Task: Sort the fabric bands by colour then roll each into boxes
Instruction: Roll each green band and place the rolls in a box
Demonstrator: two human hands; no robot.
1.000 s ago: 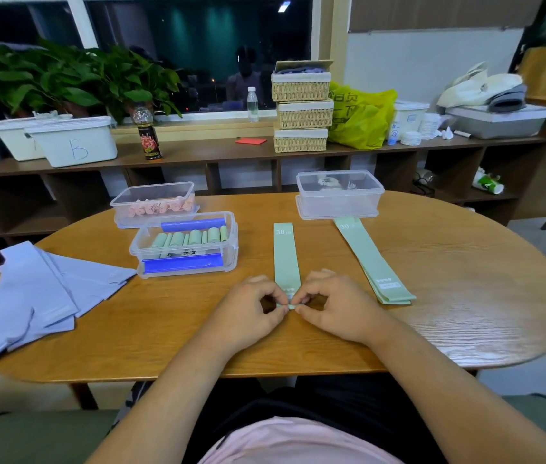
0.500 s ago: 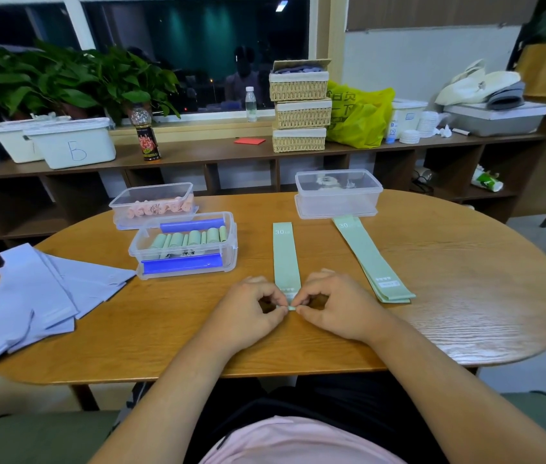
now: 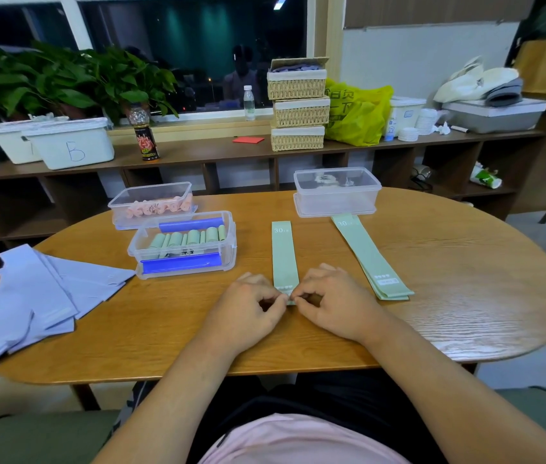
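The left hand (image 3: 248, 306) and right hand (image 3: 331, 303) pinched the near end of the green band (image 3: 284, 252) between them; pink rolls (image 3: 154, 209) and green rolls (image 3: 186, 237) lay boxed beyond the left hand, with the green stack (image 3: 368, 259) and lavender bands (image 3: 30, 296) remaining unrolled.

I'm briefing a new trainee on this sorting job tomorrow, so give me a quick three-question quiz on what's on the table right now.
1. True or false: the left hand and right hand both pinch the near end of the lone green band.
2. The blue-clipped box holds rolls of which colour? A pink, B green, C lilac.
3. Fill in: the flat lilac bands lie on the person's ____ side of the table.
Key: 1 true; 2 B; 3 left.
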